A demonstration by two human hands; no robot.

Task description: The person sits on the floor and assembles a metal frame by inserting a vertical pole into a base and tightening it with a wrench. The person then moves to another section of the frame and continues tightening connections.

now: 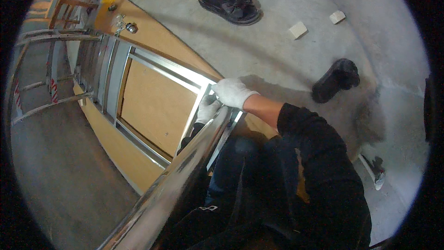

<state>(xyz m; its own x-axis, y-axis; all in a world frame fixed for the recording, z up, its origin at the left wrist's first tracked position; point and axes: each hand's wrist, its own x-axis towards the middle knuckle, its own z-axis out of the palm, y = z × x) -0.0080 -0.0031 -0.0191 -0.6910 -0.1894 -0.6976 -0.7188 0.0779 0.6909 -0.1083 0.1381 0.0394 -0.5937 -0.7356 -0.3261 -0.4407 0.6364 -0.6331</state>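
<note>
Resting the right hand and left hand close together at the right-hand corner of a metal frame, wearing white gloves on both. Curling the fingers in at that corner, but hiding the tips, so not really being able to tell whether grasping the metal or just touching it. Seeing the frame lying over a tan board, with wood showing through the opening. Also noticing a shiny tube slanting up from the bottom edge, ending just beside the hands and covering part of the left forearm. Wearing black sleeves and what's looking like blue jeans.

Looking around: spotting a ladder over on the left, near the board, and a wooden chair behind it. Seeing some small metal bits sitting at the board's far end. Finding two black sandals lying well apart on the grey floor, plus a couple of pale blocks near them.
</note>
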